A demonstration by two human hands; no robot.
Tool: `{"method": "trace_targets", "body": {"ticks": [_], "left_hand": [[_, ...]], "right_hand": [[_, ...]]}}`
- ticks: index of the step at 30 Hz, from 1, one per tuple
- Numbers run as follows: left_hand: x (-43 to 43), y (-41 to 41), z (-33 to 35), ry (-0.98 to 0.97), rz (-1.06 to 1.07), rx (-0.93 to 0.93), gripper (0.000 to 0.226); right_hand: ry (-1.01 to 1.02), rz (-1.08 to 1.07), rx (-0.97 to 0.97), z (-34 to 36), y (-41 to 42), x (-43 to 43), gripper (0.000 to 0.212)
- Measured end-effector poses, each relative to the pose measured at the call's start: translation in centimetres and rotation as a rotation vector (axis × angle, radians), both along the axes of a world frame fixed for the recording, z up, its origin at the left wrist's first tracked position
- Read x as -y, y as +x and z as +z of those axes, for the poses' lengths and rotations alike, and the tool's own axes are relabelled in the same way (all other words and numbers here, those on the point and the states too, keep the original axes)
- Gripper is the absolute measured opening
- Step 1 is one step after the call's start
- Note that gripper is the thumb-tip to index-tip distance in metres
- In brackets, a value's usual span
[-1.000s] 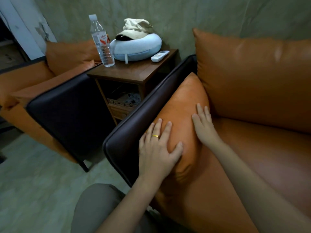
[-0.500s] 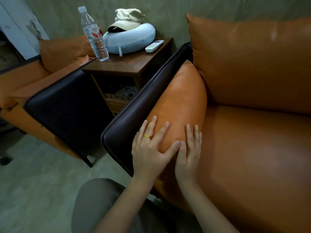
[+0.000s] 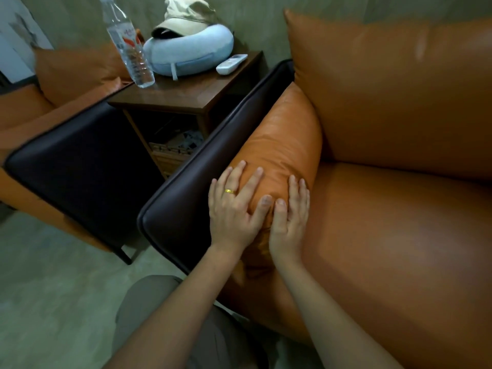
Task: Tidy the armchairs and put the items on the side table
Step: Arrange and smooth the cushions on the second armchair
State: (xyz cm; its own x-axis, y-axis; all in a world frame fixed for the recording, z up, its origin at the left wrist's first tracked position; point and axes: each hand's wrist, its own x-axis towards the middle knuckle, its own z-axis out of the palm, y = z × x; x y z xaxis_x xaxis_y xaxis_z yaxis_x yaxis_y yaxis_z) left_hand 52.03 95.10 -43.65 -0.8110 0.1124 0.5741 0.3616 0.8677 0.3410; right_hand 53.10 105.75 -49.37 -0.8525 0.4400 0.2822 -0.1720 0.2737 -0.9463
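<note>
Orange arm cushion of the near armchair, standing along the inside of the dark armrest panel, its near end under both hands. Left hand flat on the cushion's top, fingers straight and spread; right hand just beside it on the seat-side face, fingers straight and together, gripping nothing. Past the armrest, on the side table: water bottle, blue neck pillow with a beige cap on top, white remote.

left hand flat, right hand flat, thumbs touching
</note>
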Motion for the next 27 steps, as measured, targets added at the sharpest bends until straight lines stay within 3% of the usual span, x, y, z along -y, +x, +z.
{"method": "trace_targets", "body": {"ticks": [8, 14, 19, 27], "left_hand": [[0.0, 1.2, 1.3, -0.043, 0.032, 0.104, 0.056], [-0.7, 0.9, 5.0, -0.325, 0.081, 0.216, 0.058], [-5.5, 0.3, 6.6, -0.523, 0.103, 0.398, 0.065], [-20.3, -1.6, 7.2, -0.566, -0.215, 0.384, 0.063]], "right_hand": [[0.068, 0.230, 0.260, 2.1, 2.5, -2.7, 0.057], [0.117, 0.286, 0.328, 4.2, 3.5, -5.6, 0.053], [0.151, 0.163, 0.356, 6.2, 5.5, -11.4, 0.049], [0.266, -0.190, 0.339, 12.0, 12.3, -27.3, 0.056]]}}
